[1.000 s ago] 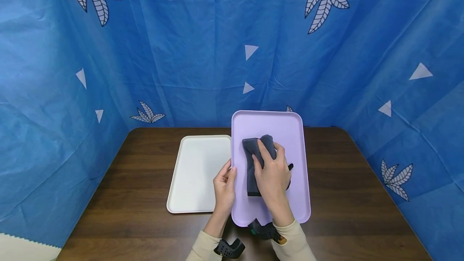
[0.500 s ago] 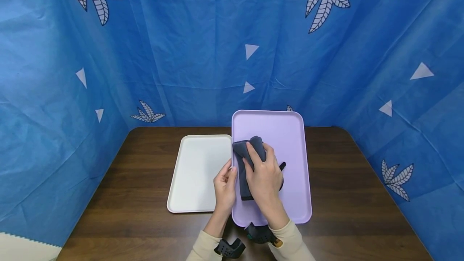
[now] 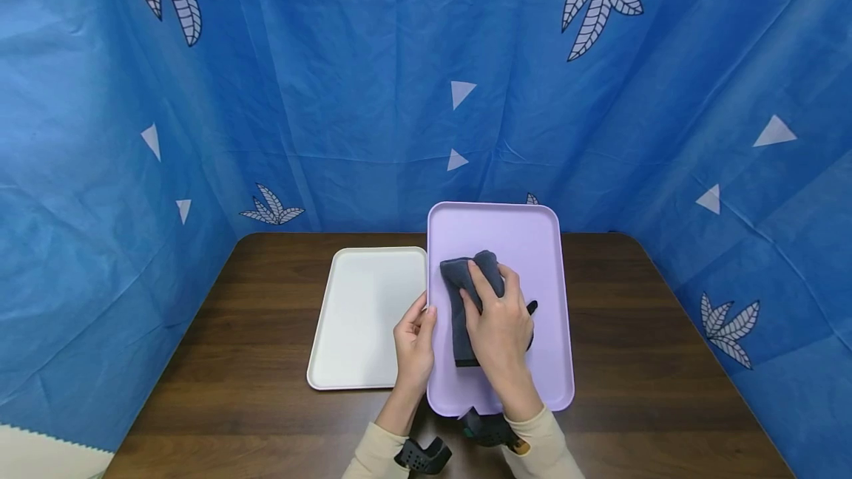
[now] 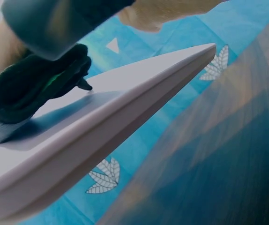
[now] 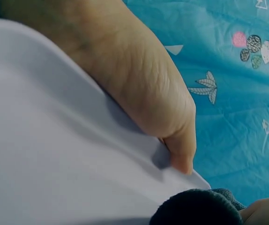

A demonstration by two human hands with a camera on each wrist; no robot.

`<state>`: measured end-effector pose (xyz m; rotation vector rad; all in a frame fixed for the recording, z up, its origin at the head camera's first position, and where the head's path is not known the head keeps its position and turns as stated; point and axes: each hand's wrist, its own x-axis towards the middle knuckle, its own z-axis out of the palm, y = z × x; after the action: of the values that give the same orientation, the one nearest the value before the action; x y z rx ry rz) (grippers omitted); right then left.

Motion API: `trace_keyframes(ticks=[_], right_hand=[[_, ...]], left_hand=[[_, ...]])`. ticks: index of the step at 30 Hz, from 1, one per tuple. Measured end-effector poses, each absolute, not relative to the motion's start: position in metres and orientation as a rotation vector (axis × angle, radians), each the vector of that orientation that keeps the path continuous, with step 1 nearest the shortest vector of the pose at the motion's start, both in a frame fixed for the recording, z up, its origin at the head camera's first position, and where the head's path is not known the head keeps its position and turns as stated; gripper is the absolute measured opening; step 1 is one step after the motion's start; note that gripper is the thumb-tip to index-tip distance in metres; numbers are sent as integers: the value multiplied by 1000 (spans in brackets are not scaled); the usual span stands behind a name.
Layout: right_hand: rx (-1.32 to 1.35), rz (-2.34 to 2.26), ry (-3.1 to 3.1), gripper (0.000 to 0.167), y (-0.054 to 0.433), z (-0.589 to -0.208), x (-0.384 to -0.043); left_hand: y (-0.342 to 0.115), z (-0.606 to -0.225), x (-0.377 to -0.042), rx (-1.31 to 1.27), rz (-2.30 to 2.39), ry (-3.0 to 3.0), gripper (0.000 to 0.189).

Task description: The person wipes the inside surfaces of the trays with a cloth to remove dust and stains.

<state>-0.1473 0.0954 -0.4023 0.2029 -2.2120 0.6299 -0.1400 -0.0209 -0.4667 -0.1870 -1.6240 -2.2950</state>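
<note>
A lilac rectangular tray (image 3: 492, 231) appears raised and tilted above the table. My left hand (image 3: 414, 346) grips its left edge, thumb on the rim and the other fingers behind it. A folded dark grey cloth (image 3: 461, 327) lies against the tray's inner face. My right hand (image 3: 502, 335) holds this cloth bunched under its fingers and presses it to the middle of the tray. Past the hand's right side pokes a small black tip, perhaps the cloth's loop. In the left wrist view the cloth (image 4: 36, 89) shows as a thick fold on the tray.
Left of the lilac tray, a white tray (image 3: 362, 324) lies flat on the dark wooden table (image 3: 220, 361), its right edge partly covered. A blue patterned curtain (image 3: 346, 94) hangs behind and at both sides. Black camera mounts sit on both wrists.
My right hand slid the cloth left to the tray's left rim, then back right toward the middle. The left hand keeps its hold, and the lilac tray has hardly moved.
</note>
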Motion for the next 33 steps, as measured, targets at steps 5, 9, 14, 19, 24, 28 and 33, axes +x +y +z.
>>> trace_keyframes(ticks=[5, 9, 14, 19, 24, 28, 33], right_hand=[[140, 649, -2239, 45, 105, -403, -147], [66, 652, -2255, 45, 114, -405, -147], [-41, 669, -2279, 44, 127, -407, -146], [-142, 716, -2302, 45, 139, -408, -146], [-210, 727, -2314, 44, 148, -409, -146], [-257, 743, -2322, 43, 153, -408, -146], [-284, 769, -2334, 43, 156, -408, -145]], left_hand=[[-22, -467, -141, -178, -2263, -1643, 37], [-22, -468, -141, -166, -2242, -1654, 37], [-23, -468, -141, -146, -2249, -1654, 37], [-23, -467, -141, -119, -2244, -1660, 37], [-22, -467, -141, -108, -2242, -1655, 37], [-22, -467, -141, -115, -2247, -1644, 37], [-23, -467, -141, -128, -2244, -1645, 38]])
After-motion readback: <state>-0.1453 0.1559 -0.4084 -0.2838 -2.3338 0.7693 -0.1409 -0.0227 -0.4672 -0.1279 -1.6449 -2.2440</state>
